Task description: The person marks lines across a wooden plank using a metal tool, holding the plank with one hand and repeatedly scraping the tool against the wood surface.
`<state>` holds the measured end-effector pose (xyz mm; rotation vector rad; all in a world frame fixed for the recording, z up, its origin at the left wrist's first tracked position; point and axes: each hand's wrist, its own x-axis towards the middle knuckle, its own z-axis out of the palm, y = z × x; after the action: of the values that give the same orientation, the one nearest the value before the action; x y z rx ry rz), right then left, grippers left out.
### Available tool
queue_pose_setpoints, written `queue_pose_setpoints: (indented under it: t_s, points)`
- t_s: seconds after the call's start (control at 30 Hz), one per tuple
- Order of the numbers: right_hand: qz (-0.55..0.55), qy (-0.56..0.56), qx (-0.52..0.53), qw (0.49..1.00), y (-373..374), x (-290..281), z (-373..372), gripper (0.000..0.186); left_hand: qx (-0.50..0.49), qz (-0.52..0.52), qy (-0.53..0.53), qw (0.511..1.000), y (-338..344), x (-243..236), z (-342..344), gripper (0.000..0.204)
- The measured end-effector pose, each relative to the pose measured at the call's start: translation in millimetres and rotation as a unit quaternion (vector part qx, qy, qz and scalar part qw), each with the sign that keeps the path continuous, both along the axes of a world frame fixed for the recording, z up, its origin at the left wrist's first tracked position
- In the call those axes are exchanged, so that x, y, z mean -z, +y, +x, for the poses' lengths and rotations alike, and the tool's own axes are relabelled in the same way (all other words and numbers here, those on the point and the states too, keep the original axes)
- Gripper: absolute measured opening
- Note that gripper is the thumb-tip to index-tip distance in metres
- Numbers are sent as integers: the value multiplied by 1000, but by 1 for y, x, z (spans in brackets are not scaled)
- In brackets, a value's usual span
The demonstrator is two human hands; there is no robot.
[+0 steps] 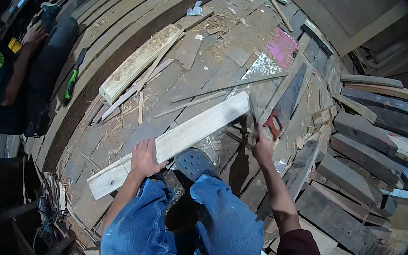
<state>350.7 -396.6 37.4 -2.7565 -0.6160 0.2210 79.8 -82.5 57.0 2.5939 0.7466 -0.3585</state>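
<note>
A pale wooden plank (199, 125) lies slantwise in front of my knees, its far end pointing up and to the right. My left hand (144, 158) grips it near the lower left end, with fingers over the top and thumb toward the near edge. A pencil-like line crosses the wood beside that hand. In my right hand (262, 149) is a dark, narrow, flat tool (253, 114), closed in my fingers and standing close to the plank's far end. Whether it touches the wood I cannot tell. My grey clog (194, 164) is beside the plank's near edge.
A handsaw (274, 124) with a red handle lies past my right hand. Stacked timber (357, 178) fills the right side. Another thick plank (136, 65) and wood shavings lie ahead. At the left, a person (50, 71) sits near a green-handled tool (73, 76).
</note>
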Motion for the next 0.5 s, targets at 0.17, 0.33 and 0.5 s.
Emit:
queue_pose_setpoints:
  t_s: [0.17, 0.33, 0.5]
  points:
    - [-12, 175, -129, 976, 39, 5, -102, 76, 6, 14, -12, 1000, 3, 6, -11, 99]
    - [-105, 166, -302, 933, 51, -8, -108, 68, 10, 25, -21, 999, -3, 2, -8, 92]
    - [-31, 43, -125, 991, 40, -3, -36, 73, -3, -13, 10, 1000, 0, -3, -2, 103]
